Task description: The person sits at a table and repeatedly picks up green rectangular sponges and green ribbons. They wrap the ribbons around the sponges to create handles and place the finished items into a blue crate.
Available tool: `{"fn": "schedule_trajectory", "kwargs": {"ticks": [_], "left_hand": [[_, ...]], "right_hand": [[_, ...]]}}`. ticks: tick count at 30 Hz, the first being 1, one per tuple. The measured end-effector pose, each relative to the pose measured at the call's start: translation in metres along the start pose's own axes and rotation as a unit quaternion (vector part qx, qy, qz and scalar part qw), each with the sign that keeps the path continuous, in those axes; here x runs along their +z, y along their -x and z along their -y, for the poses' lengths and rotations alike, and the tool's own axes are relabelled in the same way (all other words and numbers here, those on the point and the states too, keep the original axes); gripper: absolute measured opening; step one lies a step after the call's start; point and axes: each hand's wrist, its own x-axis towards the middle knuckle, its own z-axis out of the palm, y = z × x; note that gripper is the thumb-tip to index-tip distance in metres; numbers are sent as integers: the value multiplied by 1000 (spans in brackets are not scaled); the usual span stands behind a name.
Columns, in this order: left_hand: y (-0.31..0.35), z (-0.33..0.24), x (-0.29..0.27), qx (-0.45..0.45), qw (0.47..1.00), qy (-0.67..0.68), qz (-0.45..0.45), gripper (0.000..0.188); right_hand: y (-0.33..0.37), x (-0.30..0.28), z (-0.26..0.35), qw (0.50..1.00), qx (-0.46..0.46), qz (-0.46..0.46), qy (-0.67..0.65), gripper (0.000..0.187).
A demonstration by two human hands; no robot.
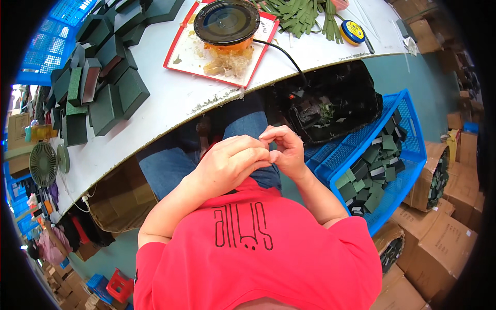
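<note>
My left hand (231,161) and my right hand (287,150) meet above my lap, near the white table's front edge. The fingers of both are curled in, with the fingertips pressed together where the hands touch. Whatever they hold, if anything, is hidden behind the fingers and too small to make out. Beyond them on the table stands a round black-topped pot (226,23) caked with amber glue, on a white board with a red rim (181,61). Dark green boxes (107,109) lie piled at the table's left.
Green ribbon strips (297,15) and a round yellow-and-blue container (353,32) lie at the table's far right. A black bin liner (356,85) hangs open below the edge. To my right, a blue crate (411,155) holds several small green boxes. Cardboard cartons (439,243) stack behind it. A fan (43,164) stands left.
</note>
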Motion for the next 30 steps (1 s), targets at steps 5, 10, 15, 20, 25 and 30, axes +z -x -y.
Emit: {"fn": "schedule_trajectory", "kwargs": {"ticks": [5, 10, 15, 20, 25, 30], "left_hand": [[8, 10, -5, 23, 999, 1, -40, 21], [8, 25, -14, 42, 998, 2, -46, 22], [6, 29, -23, -5, 993, 113, 36, 18], [10, 27, -29, -118, 971, 195, 79, 16], [48, 37, -41, -114, 974, 109, 163, 11], [81, 52, -101, -53, 991, -99, -74, 24]], "right_hand": [[2, 5, -5, 1000, 23, -15, 10, 40], [-2, 17, -10, 998, 52, -48, 6, 35], [-7, 17, -4, 992, 116, -20, -49, 36], [-18, 23, 7, 979, 197, -27, -42, 28], [-44, 10, 27, 961, 130, -211, 122, 16], [-31, 2, 33, 925, 156, -281, 204, 24]]}}
